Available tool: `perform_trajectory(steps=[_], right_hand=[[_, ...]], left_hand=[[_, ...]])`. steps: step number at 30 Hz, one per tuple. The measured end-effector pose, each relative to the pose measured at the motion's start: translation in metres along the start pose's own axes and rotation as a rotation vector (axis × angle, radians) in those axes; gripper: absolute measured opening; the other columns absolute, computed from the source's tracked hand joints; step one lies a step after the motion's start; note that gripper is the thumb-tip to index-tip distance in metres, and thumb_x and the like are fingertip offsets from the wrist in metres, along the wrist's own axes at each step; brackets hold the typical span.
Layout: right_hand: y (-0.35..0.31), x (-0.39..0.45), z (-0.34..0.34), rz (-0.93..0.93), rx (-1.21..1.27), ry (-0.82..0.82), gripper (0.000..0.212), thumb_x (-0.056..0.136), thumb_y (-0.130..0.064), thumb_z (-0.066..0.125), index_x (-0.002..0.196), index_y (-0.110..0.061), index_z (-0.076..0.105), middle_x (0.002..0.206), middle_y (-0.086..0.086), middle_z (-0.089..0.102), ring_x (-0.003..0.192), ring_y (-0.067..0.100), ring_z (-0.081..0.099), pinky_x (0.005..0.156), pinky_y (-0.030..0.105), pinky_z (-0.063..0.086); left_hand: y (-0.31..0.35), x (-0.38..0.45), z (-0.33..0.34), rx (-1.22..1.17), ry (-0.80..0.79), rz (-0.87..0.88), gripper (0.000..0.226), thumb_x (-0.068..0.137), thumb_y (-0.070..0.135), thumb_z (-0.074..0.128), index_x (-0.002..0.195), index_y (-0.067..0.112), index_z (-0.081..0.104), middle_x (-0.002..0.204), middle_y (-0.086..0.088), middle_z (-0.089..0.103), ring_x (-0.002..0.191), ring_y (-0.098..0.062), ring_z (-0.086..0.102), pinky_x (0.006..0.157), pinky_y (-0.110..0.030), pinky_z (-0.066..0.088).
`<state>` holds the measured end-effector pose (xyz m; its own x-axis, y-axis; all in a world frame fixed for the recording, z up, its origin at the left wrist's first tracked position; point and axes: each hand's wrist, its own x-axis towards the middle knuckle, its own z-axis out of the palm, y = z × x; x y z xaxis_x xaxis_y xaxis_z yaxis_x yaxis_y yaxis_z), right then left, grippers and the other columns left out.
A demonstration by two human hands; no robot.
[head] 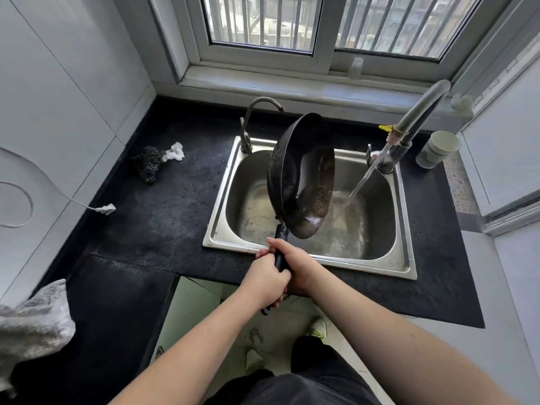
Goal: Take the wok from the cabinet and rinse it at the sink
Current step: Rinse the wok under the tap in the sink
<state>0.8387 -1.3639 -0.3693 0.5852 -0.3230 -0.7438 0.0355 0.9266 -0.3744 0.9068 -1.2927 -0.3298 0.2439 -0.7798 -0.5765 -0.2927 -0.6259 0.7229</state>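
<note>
I hold the wok (302,176) tipped steeply on edge over the sink (309,258), bowl facing right, both hands on the handle (281,252): left hand (267,280) nearer me, right hand (295,266) ahead of it, fingers (263,254) of each clamped round the handle. The stream (361,184) from the tap (420,112) falls just right of the wok and, as far as I can tell, misses it. Judgement: step in hand is rinse or drain. To do it well, swing the bowl right under the stream, roll the wrists so water sweeps the brownish patch, keep the rim inside the sink so runoff stays off the tabletop (152,206). Wok holds a small wet glint at its low edge; sink holds a shallow film of water. A cup (438,149) stands right of the tap, contents not visible.
</note>
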Motion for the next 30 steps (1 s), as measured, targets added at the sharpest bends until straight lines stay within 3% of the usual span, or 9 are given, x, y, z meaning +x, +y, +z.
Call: perform_trajectory(steps=[7,11,15,24,30], right_hand=[[-0.004,-0.016,-0.007,-0.035,0.138,0.041,0.039,0.094,-0.031,0.055,0.060,-0.012,0.054,0.072,0.006,0.070,0.073,0.020,0.069,0.079,0.033,0.051],[-0.001,-0.014,-0.011,-0.082,0.020,0.076,0.051,0.096,-0.028,0.052,0.048,-0.012,0.060,0.061,0.003,0.065,0.074,0.021,0.058,0.077,0.032,0.047],[0.002,-0.013,-0.013,-0.070,-0.093,0.145,0.037,0.095,-0.028,0.053,0.063,-0.009,0.056,0.066,0.006,0.067,0.063,0.019,0.062,0.065,0.029,0.050],[0.005,-0.012,-0.012,-0.099,-0.227,0.264,0.033,0.093,-0.025,0.057,0.065,-0.008,0.054,0.070,0.010,0.063,0.047,0.013,0.061,0.051,0.019,0.048],[0.008,-0.010,-0.016,-0.164,-0.414,0.342,0.031,0.091,-0.021,0.058,0.063,-0.008,0.057,0.069,0.009,0.066,0.050,0.016,0.060,0.054,0.021,0.048]], left_hand=[[-0.004,0.000,0.011,-0.116,-0.084,0.043,0.007,0.090,0.010,0.048,0.084,0.007,0.046,0.058,-0.009,0.053,0.034,-0.017,0.046,0.035,-0.026,0.042],[-0.008,0.002,0.017,-0.183,-0.117,0.076,0.010,0.089,0.004,0.045,0.080,0.007,0.046,0.054,-0.008,0.050,0.032,-0.018,0.044,0.033,-0.024,0.039],[-0.013,0.003,0.022,-0.259,-0.144,0.072,0.012,0.088,0.000,0.043,0.080,0.008,0.045,0.054,-0.007,0.048,0.033,-0.019,0.043,0.034,-0.023,0.038],[-0.025,0.012,0.028,-0.362,-0.177,0.060,0.016,0.087,-0.007,0.039,0.075,0.004,0.043,0.052,-0.009,0.046,0.032,-0.018,0.041,0.035,-0.024,0.038],[-0.036,0.018,0.038,-0.442,-0.188,0.034,0.018,0.089,-0.010,0.039,0.079,0.006,0.042,0.051,-0.010,0.045,0.032,-0.017,0.043,0.036,-0.023,0.038]])
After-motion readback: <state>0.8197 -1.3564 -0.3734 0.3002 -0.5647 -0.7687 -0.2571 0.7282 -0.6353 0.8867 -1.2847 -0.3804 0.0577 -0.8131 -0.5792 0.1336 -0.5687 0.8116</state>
